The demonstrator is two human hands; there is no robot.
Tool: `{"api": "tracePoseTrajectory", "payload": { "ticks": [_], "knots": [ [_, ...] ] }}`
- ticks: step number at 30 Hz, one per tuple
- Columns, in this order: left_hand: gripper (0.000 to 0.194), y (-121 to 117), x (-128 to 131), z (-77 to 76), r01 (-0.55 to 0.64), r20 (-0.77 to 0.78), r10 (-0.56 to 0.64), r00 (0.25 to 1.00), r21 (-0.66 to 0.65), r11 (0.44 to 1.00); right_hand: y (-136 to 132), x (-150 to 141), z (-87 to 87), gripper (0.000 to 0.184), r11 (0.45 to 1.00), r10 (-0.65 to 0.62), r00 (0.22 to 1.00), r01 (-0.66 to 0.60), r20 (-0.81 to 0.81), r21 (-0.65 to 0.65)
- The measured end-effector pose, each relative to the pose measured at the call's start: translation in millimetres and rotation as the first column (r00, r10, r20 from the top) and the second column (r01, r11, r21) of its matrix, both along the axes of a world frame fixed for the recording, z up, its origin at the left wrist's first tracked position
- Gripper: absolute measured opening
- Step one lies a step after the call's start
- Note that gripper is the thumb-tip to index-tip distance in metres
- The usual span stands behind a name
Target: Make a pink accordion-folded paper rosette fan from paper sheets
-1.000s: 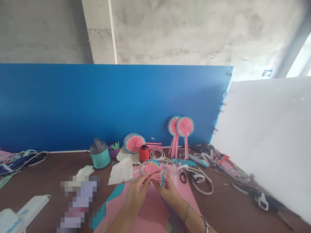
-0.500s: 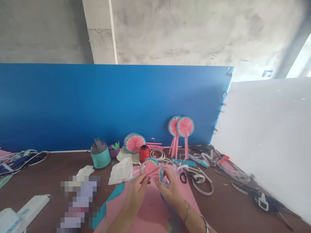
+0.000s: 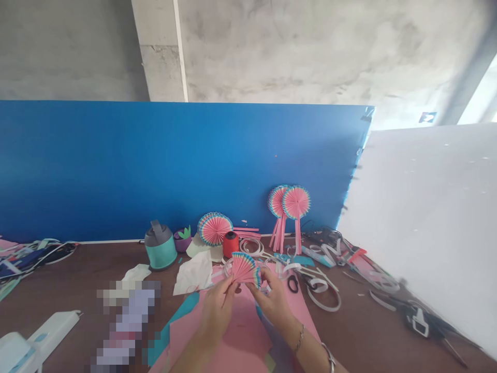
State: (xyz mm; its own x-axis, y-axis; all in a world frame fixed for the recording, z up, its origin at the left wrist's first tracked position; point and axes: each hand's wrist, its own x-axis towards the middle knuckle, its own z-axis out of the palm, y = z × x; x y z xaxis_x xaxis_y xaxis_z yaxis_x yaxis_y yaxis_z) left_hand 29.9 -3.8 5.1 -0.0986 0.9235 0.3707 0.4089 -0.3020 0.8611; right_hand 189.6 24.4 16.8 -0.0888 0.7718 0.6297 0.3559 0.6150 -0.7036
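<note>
Above the pink paper sheets [image 3: 240,331], a pleated paper fan [image 3: 244,268] in pink with a blue and yellow striped rim is held partly spread. My left hand [image 3: 217,303] is closed on the fan's narrow, gathered end, thumb against fingers. At the fan's lower right edge, my right hand [image 3: 272,300] pinches the folds between thumb and fingers. Round pleated rosettes [image 3: 216,229] in the same colours rest by the blue panel. Two more rosettes [image 3: 296,202] on pink paper strips lean against that panel.
Behind the hands stand a red thread spool [image 3: 230,245], a teal pot with a grey lid [image 3: 160,247] and a purple planter [image 3: 182,241]. White tape coils [image 3: 324,298], black-handled scissors [image 3: 293,284] and crumpled white paper [image 3: 193,273] lie around. A power strip [image 3: 54,334] sits at left.
The fan has gone from two separated, bent lobes to one smoother spread. My right hand's fingers have shifted up onto its right edge, while my left hand keeps its grip.
</note>
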Motion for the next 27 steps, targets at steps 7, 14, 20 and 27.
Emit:
{"api": "tracePoseTrajectory", "payload": {
  "ticks": [7,14,20,27],
  "knots": [
    [0.034,1,0,-4.3,0.004,0.06,-0.002,0.998,-0.034,0.999,0,-2,-1.7,0.024,0.997,-0.075,0.997,0.073,0.036,0.039],
    [0.038,-1,3,-0.4,-0.017,0.099,0.021,0.995,-0.04,0.999,-1,-3,0.5,0.025,0.991,-0.111,0.992,0.106,0.059,0.082],
    [0.038,-1,-1,-0.6,-0.05,0.11,0.052,0.993,-0.019,0.999,-3,1,7.4,0.037,0.974,0.134,0.991,-0.133,-0.01,-0.181],
    [0.035,2,-6,-1.5,-0.083,-0.05,0.085,0.995,0.038,0.996,-4,1,15.9,0.042,0.782,0.247,0.824,-0.481,-0.511,-0.397]
  ]
}}
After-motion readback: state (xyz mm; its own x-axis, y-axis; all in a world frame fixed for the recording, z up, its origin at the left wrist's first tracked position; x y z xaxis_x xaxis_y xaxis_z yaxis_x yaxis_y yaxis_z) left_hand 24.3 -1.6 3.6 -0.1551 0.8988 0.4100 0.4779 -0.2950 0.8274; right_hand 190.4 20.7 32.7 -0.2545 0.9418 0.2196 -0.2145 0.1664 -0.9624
